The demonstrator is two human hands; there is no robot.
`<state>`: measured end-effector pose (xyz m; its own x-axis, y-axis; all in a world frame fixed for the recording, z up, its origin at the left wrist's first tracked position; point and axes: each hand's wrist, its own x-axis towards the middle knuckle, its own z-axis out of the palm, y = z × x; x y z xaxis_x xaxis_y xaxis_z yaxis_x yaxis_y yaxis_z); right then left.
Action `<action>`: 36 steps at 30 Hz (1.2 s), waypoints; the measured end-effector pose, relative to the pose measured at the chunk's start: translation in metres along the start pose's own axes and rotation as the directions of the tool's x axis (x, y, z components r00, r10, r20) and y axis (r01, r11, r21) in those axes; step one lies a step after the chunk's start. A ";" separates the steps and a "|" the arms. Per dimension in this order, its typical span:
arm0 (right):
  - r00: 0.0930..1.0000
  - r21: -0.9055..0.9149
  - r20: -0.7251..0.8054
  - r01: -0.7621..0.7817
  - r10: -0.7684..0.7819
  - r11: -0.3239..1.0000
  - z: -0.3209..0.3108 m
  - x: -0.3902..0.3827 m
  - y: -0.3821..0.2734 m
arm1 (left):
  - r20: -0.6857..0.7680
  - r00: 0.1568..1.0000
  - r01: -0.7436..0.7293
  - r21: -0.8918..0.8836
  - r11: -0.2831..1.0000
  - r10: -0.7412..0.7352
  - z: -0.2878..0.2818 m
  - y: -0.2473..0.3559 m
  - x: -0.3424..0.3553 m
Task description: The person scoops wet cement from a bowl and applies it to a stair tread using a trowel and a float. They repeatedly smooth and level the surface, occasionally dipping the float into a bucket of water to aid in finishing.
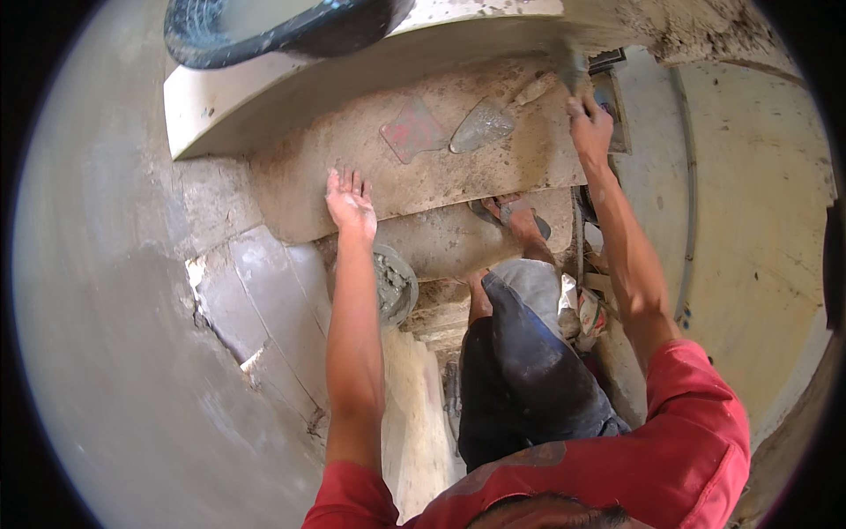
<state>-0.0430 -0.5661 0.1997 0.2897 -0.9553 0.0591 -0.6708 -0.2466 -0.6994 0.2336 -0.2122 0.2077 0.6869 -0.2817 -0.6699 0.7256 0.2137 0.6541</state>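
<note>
You're on a rough stairway, a grey plastered wall [97,264] curving up at your left and a bare step [295,194] before you. Take the trowel [483,126] lying on that step as the landmark. Just past its handle, to the right, is the blurred, brush-like tool [577,70] your right hand [591,128] grips, fingers closed around it, seemingly to work along the curved riser [370,75] behind the trowel. Left of the trowel, a flat reddish-grey piece [412,130] lies close by, probably set down within reach. Farther left and nearer you, your left hand [351,203] is open, fingers spread, holding nothing, perhaps for balance; whether it touches the step, you can't tell. Nearer still, a bucket [413,286] of wet grey mix stands handy beside your forearm. Beyond the trowel, leftward, a black tub [291,37] sits above the riser.
</note>
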 end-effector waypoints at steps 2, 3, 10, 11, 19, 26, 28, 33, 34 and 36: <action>0.966 0.181 -0.179 -0.154 0.187 0.971 0.021 -0.009 0.004 | 0.015 1.000 -0.014 0.026 1.000 0.013 0.002 -0.010 0.003; 0.967 0.228 -0.204 -0.106 0.154 0.968 0.037 -0.015 -0.005 | 0.019 1.000 -0.021 0.042 0.999 0.020 0.002 -0.016 0.002; 0.960 0.540 0.144 -0.279 0.240 0.794 0.212 -0.124 -0.155 | -0.087 0.995 -0.054 -0.084 0.995 0.046 0.012 -0.017 -0.003; 0.981 0.604 0.133 -0.194 0.142 0.773 0.229 -0.143 -0.177 | -0.134 0.985 -0.121 -0.085 0.989 0.109 0.010 -0.010 -0.003; 0.786 0.326 0.525 0.169 -0.327 0.930 0.152 -0.179 -0.291 | -0.271 0.933 -0.277 -0.117 0.954 0.238 -0.053 0.046 -0.004; 0.842 0.035 0.207 0.502 -0.498 0.864 -0.169 -0.111 -0.287 | -0.305 0.947 -0.177 -0.249 0.952 0.097 -0.066 0.030 -0.029; 0.858 -0.265 0.051 0.504 -0.510 0.822 -0.211 -0.074 -0.318 | -0.314 0.947 -0.162 -0.260 0.952 0.075 -0.052 0.025 -0.032; 0.763 -0.664 0.284 0.593 -0.581 0.455 -0.163 0.029 -0.445 | -0.180 0.979 -0.138 -0.238 0.961 0.096 -0.015 0.027 -0.039; 0.644 -0.579 0.423 0.733 -0.637 0.357 -0.142 0.045 -0.465 | -0.155 0.982 -0.142 -0.235 0.961 0.108 -0.011 0.029 -0.041; 0.433 -0.517 0.600 0.852 -0.673 0.086 -0.102 0.069 -0.490 | -0.090 0.985 -0.162 -0.220 0.962 0.145 -0.004 0.032 -0.044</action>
<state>0.2360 -0.5280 0.6194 0.9863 -0.1497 0.0687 -0.1644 -0.9190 0.3582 0.2267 -0.1892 0.2572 0.7860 -0.1627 -0.5964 0.5958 0.4568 0.6606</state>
